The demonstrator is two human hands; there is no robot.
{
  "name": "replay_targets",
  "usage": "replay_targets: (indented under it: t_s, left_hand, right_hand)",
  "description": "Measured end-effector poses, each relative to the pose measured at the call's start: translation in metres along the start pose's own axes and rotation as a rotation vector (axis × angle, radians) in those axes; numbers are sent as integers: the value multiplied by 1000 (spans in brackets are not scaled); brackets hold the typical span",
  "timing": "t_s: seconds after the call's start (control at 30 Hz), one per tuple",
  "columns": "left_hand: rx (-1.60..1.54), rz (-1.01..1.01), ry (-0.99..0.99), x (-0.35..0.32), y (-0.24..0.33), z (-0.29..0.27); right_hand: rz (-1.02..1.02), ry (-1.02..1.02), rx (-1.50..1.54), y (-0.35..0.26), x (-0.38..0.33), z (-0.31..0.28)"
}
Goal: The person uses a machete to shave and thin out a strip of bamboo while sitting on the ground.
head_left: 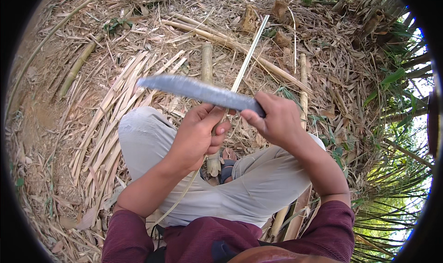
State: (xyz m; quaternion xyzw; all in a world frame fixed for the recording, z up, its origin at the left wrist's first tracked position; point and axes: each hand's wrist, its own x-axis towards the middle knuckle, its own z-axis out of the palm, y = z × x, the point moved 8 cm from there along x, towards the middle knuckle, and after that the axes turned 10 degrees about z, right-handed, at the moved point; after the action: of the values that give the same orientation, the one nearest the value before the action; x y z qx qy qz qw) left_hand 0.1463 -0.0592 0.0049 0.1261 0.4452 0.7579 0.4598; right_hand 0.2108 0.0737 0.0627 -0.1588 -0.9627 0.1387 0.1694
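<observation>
knife blade (198, 91): mottled grey
bamboo strip (249, 55): pale cream
trousers (258, 184): light grey
sleeves (334, 230): ribbed maroon
split bamboo slats (110, 120): straw-tan
leaves (392, 76): green

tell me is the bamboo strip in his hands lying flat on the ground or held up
Held up. The left hand grips the bamboo strip against the knife held by the right hand.

Knife (203, 91) lies crosswise above knees, left hand (198, 134) under it, right hand (272, 118) at its right end. Strip (249, 55) runs forward beneath. Split slats (110, 120) piled left, stumps (258, 16) behind.
</observation>
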Motion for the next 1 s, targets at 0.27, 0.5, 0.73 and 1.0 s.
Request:
replay_targets:
  t_s: [0.27, 0.5, 0.73, 1.0]
  left_hand:
    - [-68, 22, -58, -4, -4, -2]
    - [-384, -55, -156, -5, -16, -5]
    - [-332, -100, -249, -6, -19, -3]
    - [-434, -354, -283, -13, -32, -8]
  right_hand:
    - [-105, 99, -42, -10, 0, 2]
    - [-224, -1, -33, -31, -10, 11]
    - [-207, 43, 25, -29, -14, 15]
    - [-226, 132, 68, -33, -25, 23]
